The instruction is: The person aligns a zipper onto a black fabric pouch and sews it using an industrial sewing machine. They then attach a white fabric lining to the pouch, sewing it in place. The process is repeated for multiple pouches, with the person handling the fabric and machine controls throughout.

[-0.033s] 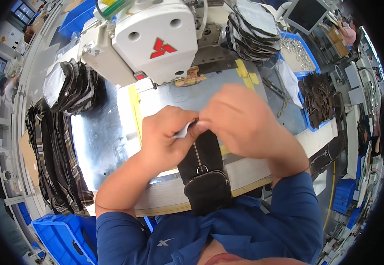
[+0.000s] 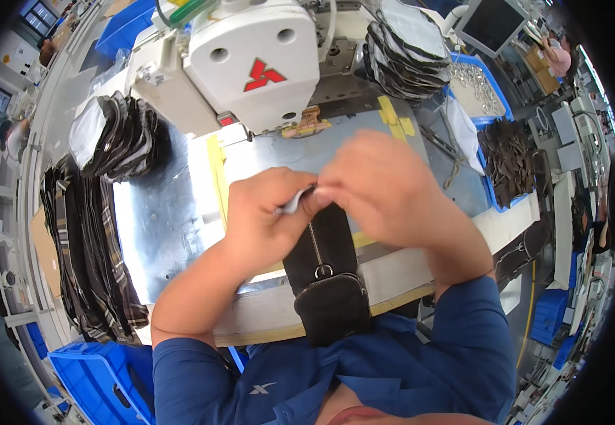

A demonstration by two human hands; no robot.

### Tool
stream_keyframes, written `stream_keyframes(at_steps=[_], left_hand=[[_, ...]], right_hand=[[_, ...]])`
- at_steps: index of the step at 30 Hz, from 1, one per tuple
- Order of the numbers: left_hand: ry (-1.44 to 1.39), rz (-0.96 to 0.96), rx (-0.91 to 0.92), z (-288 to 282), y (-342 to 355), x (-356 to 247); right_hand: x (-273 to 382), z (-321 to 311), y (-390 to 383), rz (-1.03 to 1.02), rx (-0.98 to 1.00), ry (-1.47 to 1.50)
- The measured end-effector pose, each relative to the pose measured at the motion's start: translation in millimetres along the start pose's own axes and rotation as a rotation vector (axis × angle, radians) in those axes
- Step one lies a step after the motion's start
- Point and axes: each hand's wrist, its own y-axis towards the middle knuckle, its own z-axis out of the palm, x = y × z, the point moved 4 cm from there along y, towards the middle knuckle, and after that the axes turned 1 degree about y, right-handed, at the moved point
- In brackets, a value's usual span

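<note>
A dark bag piece (image 2: 332, 308) with a zipped pocket hangs over the table's front edge toward my body. A metal zipper runs up its middle to a D-ring (image 2: 323, 270). My left hand (image 2: 261, 212) is closed round the bag's upper end, where a pale grey lining flap (image 2: 292, 204) sticks out between thumb and fingers. Pressed up against it, my right hand (image 2: 382, 188) is closed too and slightly blurred. Its fingertips pinch at the same upper end; whatever small part lies between them is hidden.
A white sewing machine head (image 2: 251, 64) stands beyond my hands over a metal plate (image 2: 158, 234). Stacked dark pieces (image 2: 112, 138) and long fabric strips (image 2: 84, 248) lie left. At right are another stack (image 2: 406, 53), a tray of metal rings (image 2: 476, 88) and dark scraps (image 2: 509, 163).
My right hand has shifted slightly up and left. The pale flap in my left hand has tilted a little. The bag hangs almost as before.
</note>
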Motion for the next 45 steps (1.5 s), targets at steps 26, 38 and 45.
stream_keyframes(at_steps=[26, 38, 45], left_hand=[[0.729, -0.045, 0.114, 31.6, 5.5, 57.0], [0.699, 0.261, 0.34, 41.0, 15.1, 70.4], [0.665, 0.258, 0.349, 40.4, 19.0, 72.8]], right_hand=[[-127.9, 63.8, -45.9, 0.86, 0.194, -0.016], [-124.5, 57.5, -29.7, 0.895, 0.324, -0.029], [-124.5, 54.3, -25.1, 0.927, 0.353, 0.002]])
